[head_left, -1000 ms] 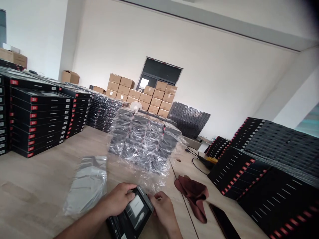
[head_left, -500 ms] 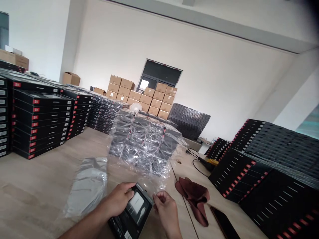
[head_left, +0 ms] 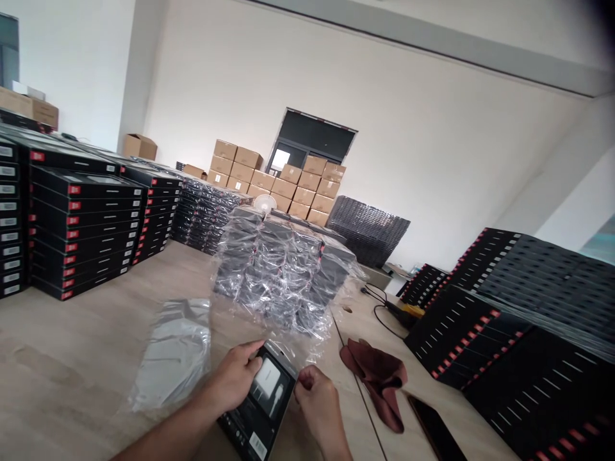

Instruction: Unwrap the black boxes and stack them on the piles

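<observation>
Black box (head_left: 262, 403), flat, rectangular, tilted, near centre, pale device shown on its face; I see the left hand (head_left: 235, 378) grasping its left edge, the right hand (head_left: 319, 400) curled at its right edge, whether gripping I cannot tell; limp, glossy plastic sheeting (head_left: 173, 358), left; crumpled maroon cloth (head_left: 379, 384), right; crinkled clear film (head_left: 281, 304) containing stacked dark boxes (head_left: 331, 272), farther off
</observation>
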The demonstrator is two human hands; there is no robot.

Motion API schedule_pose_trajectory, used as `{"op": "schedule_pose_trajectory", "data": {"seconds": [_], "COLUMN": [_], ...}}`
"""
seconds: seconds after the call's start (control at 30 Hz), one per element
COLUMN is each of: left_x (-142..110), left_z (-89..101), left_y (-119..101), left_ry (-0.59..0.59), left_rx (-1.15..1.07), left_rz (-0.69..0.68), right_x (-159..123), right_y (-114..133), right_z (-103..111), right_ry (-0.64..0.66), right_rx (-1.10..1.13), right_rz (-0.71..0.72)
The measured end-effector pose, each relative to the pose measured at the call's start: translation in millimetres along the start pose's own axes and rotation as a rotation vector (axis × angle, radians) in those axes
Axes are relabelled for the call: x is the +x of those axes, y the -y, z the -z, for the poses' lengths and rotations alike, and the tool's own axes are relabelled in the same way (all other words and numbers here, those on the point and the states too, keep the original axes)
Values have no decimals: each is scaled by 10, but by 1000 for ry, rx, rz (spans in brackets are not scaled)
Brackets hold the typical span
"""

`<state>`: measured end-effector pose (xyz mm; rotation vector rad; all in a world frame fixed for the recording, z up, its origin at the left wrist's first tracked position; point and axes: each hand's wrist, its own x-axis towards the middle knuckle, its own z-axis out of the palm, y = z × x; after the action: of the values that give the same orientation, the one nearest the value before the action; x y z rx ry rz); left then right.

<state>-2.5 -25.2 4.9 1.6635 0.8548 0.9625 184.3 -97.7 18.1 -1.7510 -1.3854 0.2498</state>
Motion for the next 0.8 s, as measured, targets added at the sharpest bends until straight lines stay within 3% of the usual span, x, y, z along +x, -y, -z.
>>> {"op": "schedule_pose_trajectory", "data": {"seconds": [0.13,0.43,0.57,0.67,0.8], "left_x": [3,11,32,53,21], "left_z": [0,11,-27,-48,-52], "left_y": [-13,-40,-14,23,-49], "left_ry": [-23,-10,14,0,-133], "left_rx": [-22,-83,-142,-183,-204], "left_rz": [17,64,77,93,13], "right_x": [-11,11,25,20,3], "right_y": [26,87,88,133,224], "right_z": [-1,89,117,105,53], "right_ry": [-54,-126,-171,-129,-81], "right_rx": [-18,-178,-133,-44,243], "right_rz": [36,294,296,281,115]}}
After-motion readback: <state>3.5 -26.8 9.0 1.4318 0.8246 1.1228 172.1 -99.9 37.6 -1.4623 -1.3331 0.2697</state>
